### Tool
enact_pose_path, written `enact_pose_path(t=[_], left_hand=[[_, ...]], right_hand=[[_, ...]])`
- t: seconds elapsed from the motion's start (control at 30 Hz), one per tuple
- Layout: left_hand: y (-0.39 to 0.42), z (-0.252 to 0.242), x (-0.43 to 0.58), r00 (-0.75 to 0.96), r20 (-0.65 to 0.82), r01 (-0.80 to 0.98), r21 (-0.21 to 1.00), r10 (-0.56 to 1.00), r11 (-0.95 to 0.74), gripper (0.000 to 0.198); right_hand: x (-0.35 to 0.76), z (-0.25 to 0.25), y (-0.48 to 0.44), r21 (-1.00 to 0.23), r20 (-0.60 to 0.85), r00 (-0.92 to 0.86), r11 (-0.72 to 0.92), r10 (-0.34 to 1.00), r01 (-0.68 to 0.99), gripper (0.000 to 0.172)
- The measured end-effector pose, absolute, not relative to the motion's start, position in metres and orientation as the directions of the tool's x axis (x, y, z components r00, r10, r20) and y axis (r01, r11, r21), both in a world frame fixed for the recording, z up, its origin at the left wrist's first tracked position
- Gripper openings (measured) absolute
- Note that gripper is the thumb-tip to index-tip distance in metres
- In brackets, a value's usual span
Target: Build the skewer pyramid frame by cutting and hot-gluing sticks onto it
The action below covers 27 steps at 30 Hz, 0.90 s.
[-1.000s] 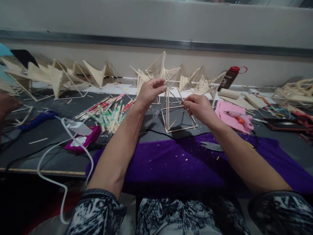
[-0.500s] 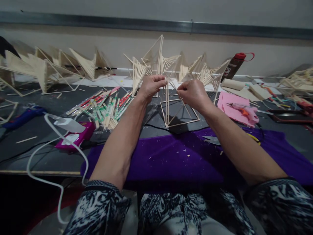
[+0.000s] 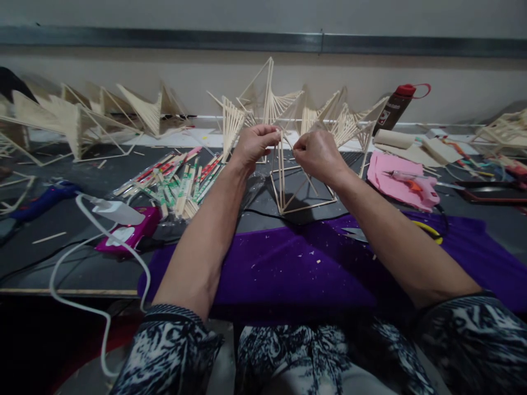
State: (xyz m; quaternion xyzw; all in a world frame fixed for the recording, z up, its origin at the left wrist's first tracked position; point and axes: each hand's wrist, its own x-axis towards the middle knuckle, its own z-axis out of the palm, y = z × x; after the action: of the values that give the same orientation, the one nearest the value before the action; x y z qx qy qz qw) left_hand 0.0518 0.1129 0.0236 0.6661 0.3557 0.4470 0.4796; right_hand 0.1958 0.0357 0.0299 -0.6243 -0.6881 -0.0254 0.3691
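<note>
A small frame of thin wooden sticks (image 3: 282,186) stands on the dark table before me, with a square base and uprights on its left side. My left hand (image 3: 256,147) pinches the top of these uprights. Close by on the right, my right hand (image 3: 318,154) is closed on a thin wooden stick (image 3: 312,185). One end of that stick slants up toward my left fingertips; the other hangs down inside the frame. My fingers hide whether the upper end touches the uprights.
Packets of chopsticks (image 3: 181,186) lie left, near a magenta power strip (image 3: 132,233) and blue glue gun (image 3: 45,200). Scissors (image 3: 356,235) rest on purple cloth (image 3: 263,269). A pink cloth (image 3: 395,175) holds another glue gun (image 3: 415,184). Finished stick models (image 3: 272,101) line the wall beside a bottle (image 3: 393,109).
My right hand has shifted a little to the left, closer to my left hand, bringing the stick with it. My left hand keeps its pinch on the frame's top.
</note>
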Motion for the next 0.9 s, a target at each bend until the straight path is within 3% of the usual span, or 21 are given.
enact_pose_path(t=[0.4,0.9], left_hand=[[0.1139,0.0241,0.053,0.363,0.228,0.039,0.965,0.903,-0.259,0.019],[0.1179,0.0222,0.0511,0.363,0.246,0.009,0.964,0.899,-0.267,0.019]], right_hand=[[0.1958,0.0237,0.0435,-0.44,0.55,0.021,0.268,0.835,0.857,0.015],[0.1913,0.0228,0.0461,-0.367,0.52,-0.019,0.243,0.854,0.898,0.016]])
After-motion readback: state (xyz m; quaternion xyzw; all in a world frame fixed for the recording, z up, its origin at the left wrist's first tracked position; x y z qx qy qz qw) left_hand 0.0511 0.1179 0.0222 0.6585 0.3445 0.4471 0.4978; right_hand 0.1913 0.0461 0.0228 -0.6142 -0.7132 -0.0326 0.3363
